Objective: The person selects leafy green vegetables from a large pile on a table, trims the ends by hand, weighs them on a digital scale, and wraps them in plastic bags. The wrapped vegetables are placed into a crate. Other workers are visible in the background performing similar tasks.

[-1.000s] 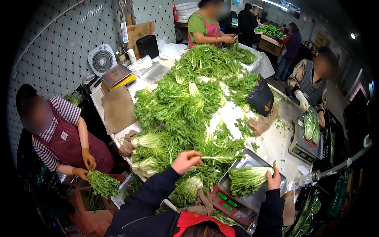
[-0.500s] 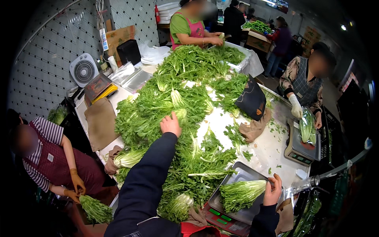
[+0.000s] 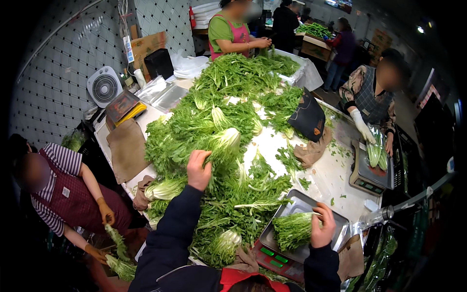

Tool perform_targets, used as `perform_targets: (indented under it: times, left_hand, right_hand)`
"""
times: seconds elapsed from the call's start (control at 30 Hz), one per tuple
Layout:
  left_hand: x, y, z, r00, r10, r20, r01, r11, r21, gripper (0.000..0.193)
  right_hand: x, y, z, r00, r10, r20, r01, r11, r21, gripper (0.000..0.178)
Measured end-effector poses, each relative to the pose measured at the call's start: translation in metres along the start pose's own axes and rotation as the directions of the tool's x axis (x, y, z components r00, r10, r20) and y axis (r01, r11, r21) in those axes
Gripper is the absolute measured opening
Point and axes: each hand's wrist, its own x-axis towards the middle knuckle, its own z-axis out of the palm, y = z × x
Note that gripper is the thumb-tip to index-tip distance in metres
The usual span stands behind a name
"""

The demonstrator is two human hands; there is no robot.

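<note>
A heap of leafy greens (image 3: pixel 219 194) with feathery leaves covers much of the table. Over its middle, my left hand (image 3: pixel 199 169) is closed at the leaves of a bunch of leafy greens (image 3: pixel 226 142), whose pale root end points away from me. Exactly where the fingers meet the leaves is partly hidden. At the right, my right hand (image 3: pixel 322 225) grips the pale base of another bunch of leafy greens (image 3: pixel 292 230), leaves toward the left. That bunch is over the metal tray (image 3: pixel 335 238) of a red scale (image 3: pixel 277 264) with lit green displays.
Across the table, a co-worker's gloved hand (image 3: pixel 362 127) touches bagged greens on another scale (image 3: pixel 366 168). A person on the left handles greens above a box. A black bag (image 3: pixel 307 117), brown cloths (image 3: pixel 314 153) and a clear plastic roll (image 3: pixel 374 221) sit around the heap.
My left hand has come nearer, and the bunch beside it has turned and risen. My right hand has shifted left with its bunch. The left co-worker's hands have moved apart with greens.
</note>
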Motion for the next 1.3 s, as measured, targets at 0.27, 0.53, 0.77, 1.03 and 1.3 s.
perform_targets:
  times: [0.27,0.53,0.77,1.03,1.3]
  left_hand:
    - [-0.061,0.088,-0.073,0.972,0.022,0.233,0.048,0.956,-0.289,0.036]
    - [-0.082,0.119,-0.102,0.957,0.142,0.254,-0.142,0.99,-0.018,0.041]
    - [-0.177,0.156,-0.101,0.802,-0.286,0.525,0.47,0.844,-0.258,0.016]
    - [-0.231,0.13,-0.049,0.389,-0.274,0.879,0.734,-0.484,-0.476,0.067]
    - [-0.238,0.131,-0.058,0.382,-0.417,0.825,0.526,-0.635,-0.565,0.043]
  right_hand:
    - [0.013,-0.068,0.056,0.898,-0.014,0.439,-0.101,0.966,0.238,0.065]
    - [-0.027,-0.041,0.097,0.863,0.048,0.502,-0.316,0.828,0.464,0.033]
    - [-0.066,-0.027,0.103,0.791,0.358,0.497,-0.612,0.475,0.633,0.03]
    - [-0.115,-0.034,0.116,0.652,0.278,0.705,-0.75,0.369,0.549,0.04]
    - [-0.121,-0.036,0.118,0.57,0.218,0.792,-0.733,0.57,0.371,0.057]
